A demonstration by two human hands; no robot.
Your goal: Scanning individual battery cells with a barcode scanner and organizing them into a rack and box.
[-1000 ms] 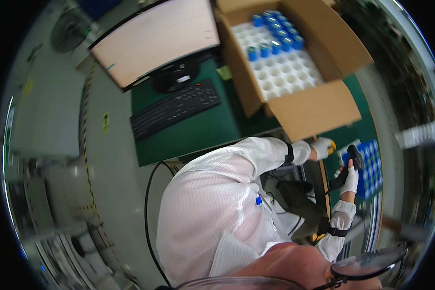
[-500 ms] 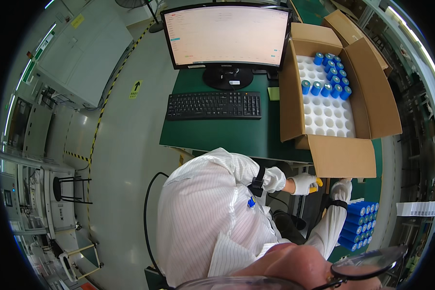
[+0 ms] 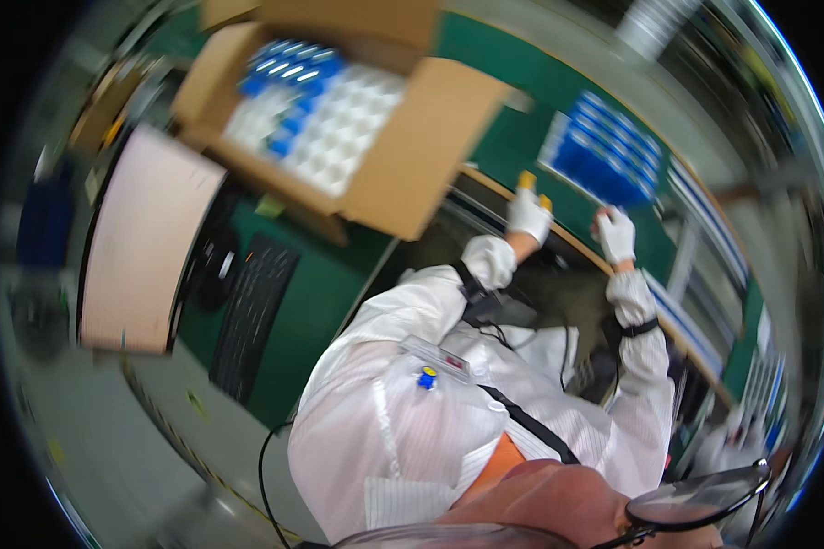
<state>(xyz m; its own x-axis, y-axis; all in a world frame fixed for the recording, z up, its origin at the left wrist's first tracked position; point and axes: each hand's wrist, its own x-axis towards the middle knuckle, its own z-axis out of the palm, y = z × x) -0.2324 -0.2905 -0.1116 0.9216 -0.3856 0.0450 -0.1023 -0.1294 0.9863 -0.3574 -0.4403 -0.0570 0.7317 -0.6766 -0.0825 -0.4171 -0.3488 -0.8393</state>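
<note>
Blue cylinders (image 3: 604,151), brown carton (image 3: 430,137), green tabletop (image 3: 494,59)

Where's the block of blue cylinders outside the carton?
Head view, upper right: the block stands on the green bench, just beyond the right hand, right of the carton.

Coat (image 3: 352,393): white with fine stripes; long sleeves, gathered at the wrists.
Badge holder (image 3: 444,360): clear, rectangular, on the coat front.
Clip (image 3: 428,378): small, blue and yellow.
Strap (image 3: 531,425): black, lying diagonally.
Left hand (image 3: 529,218): gloved in white, with yellow fingertips (image 3: 527,180).
Right hand (image 3: 618,238): gloved in white.
Left armband (image 3: 470,282): black, with a dark box (image 3: 485,307).
Right armband (image 3: 640,328): plain black.
Glasses (image 3: 700,499): dark-framed.
</note>
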